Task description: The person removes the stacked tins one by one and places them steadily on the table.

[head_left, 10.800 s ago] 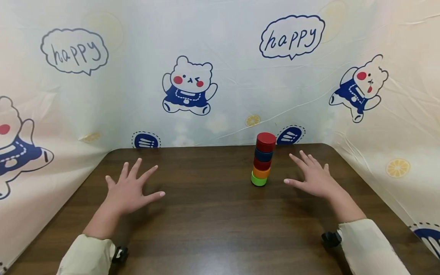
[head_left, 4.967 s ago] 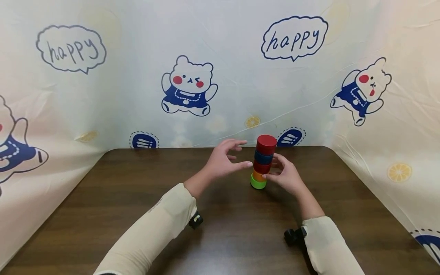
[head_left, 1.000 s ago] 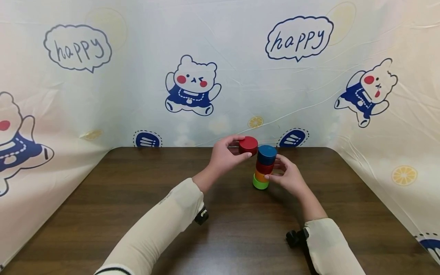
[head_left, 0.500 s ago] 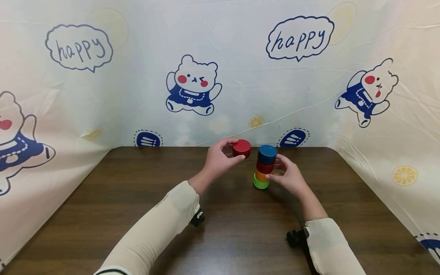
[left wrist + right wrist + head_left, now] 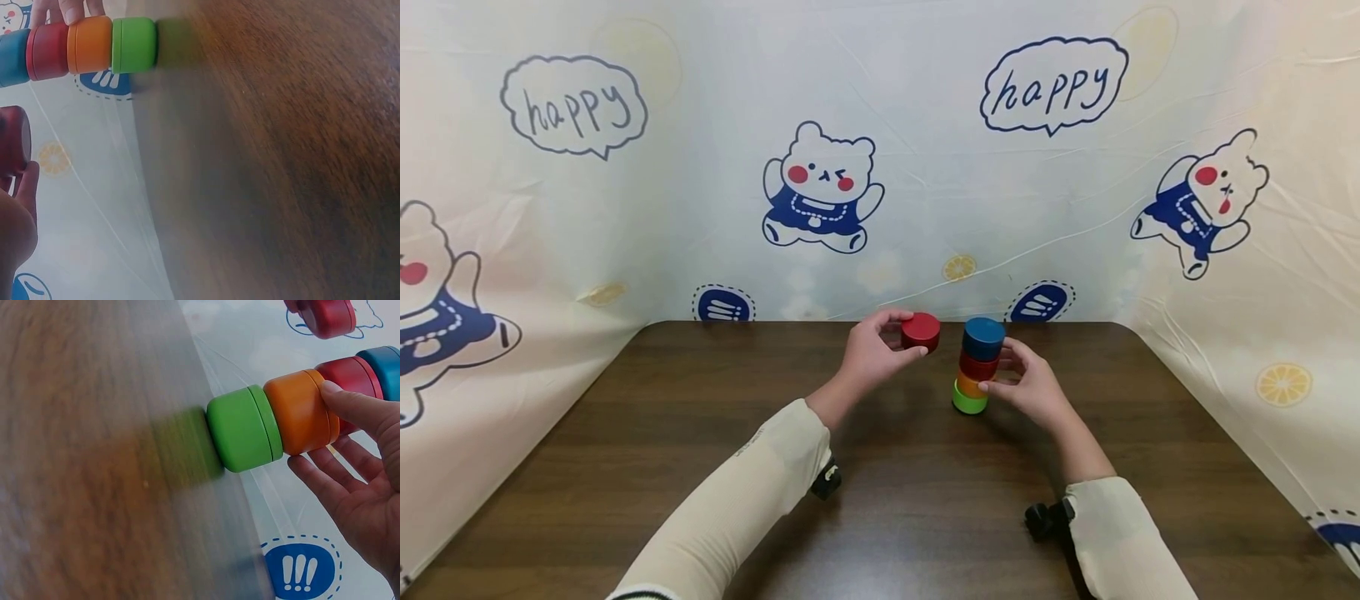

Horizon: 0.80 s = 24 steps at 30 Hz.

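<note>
Gripping a red pot point(image 5: 921, 332) between thumb and fingers, the left hand point(image 5: 867, 357) is holding it above the table point(image 5: 895, 517). Nearby, the right hand point(image 5: 1033, 387) is clasping an upright stack point(image 5: 977, 367): blue, red, orange, green downward.

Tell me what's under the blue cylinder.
Directly under the blue cylinder is a red cylinder, then an orange cylinder, then a green cylinder on the table. Their meeting faces are covered, and the right grip hides part of the orange cylinder.

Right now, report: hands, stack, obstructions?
Left hand holds lone red piece, raised, apart from stack. Right hand grips stack at orange piece. Stack upright, blue piece topmost. No obstruction visible.
</note>
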{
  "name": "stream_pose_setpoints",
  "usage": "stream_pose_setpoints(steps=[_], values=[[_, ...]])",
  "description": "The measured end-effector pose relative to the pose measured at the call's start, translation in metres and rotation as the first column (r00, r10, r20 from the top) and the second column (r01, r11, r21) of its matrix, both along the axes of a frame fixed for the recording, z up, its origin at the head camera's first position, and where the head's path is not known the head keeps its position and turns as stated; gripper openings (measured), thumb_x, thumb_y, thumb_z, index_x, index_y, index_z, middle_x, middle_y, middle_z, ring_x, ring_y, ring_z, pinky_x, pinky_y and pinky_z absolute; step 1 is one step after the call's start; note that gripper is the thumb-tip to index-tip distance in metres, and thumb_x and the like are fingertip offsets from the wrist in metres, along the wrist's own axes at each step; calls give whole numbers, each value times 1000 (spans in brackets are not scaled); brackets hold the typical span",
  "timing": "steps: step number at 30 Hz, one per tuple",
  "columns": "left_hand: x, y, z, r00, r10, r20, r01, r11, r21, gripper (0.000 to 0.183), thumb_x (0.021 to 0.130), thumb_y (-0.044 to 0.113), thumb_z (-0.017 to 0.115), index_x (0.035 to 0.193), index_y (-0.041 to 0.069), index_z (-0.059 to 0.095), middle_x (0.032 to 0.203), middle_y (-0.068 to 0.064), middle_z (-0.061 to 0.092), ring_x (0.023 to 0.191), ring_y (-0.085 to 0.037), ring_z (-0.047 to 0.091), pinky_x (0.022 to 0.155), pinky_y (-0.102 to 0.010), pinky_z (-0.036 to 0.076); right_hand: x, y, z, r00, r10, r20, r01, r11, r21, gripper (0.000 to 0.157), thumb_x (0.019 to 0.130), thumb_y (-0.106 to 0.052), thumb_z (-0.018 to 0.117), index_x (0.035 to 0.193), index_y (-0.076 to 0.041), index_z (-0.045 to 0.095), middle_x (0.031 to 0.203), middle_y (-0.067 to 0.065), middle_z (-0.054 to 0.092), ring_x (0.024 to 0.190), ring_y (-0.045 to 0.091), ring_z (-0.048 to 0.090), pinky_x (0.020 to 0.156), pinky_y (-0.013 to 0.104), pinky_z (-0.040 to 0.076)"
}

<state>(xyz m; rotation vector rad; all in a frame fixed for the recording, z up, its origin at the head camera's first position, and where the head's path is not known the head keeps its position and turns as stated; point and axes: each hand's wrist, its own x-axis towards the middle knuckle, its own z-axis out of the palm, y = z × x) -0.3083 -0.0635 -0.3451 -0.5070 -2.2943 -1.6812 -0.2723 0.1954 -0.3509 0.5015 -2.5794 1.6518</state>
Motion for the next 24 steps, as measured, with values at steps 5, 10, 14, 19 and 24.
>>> stream_pose_setpoints(steps=[5, 10, 14, 19, 24], values=[[0, -2, -4, 1000, -6, 22, 6, 1000, -9, 49, 76, 10, 84, 120, 9, 63, 118, -8, 63, 104, -26, 63, 86, -39, 55, 0, -1, 1, 1000, -9, 9, 8, 1000, 6, 68, 84, -4, 76, 143, -5, 42, 133, 23, 53, 121, 41, 53, 95, 48, 49], [0, -4, -8, 999, -12, 47, 12, 1000, -10, 48, 76, 9, 84, 120, 8, 64, 118, -10, 64, 102, -29, 65, 85, -40, 55, -8, 2, -7, 1000, -15, 17, 15, 1000, 2, 70, 83, -3, 77, 143, -6, 42, 134, 22, 53, 121, 41, 52, 96, 49, 48], [-1, -6, -12, 997, -12, 71, 14, 1000, -26, 48, 77, 9, 83, 120, 9, 64, 118, -11, 64, 100, -31, 66, 83, -37, 56, -21, 9, -23, 1000, -16, 11, 16, 1000, -3, 73, 82, -8, 79, 145, -11, 42, 135, 19, 53, 123, 38, 52, 95, 48, 49], [-2, -7, -15, 996, -10, 84, 14, 999, -45, 47, 76, 10, 84, 119, 9, 64, 117, -11, 64, 99, -30, 67, 82, -36, 57, -27, 13, -31, 1000, -13, -16, 13, 1000, 1, 73, 81, -14, 81, 144, -15, 43, 134, 16, 54, 122, 36, 53, 94, 47, 50], [-1, -8, -16, 994, -10, 108, 18, 997, -77, 48, 76, 11, 84, 119, 10, 63, 116, -9, 65, 99, -29, 66, 83, -36, 57, -28, 14, -32, 1000, -17, -21, 17, 1000, 5, 73, 80, -15, 82, 142, -15, 44, 133, 15, 55, 120, 36, 54, 92, 45, 51]])
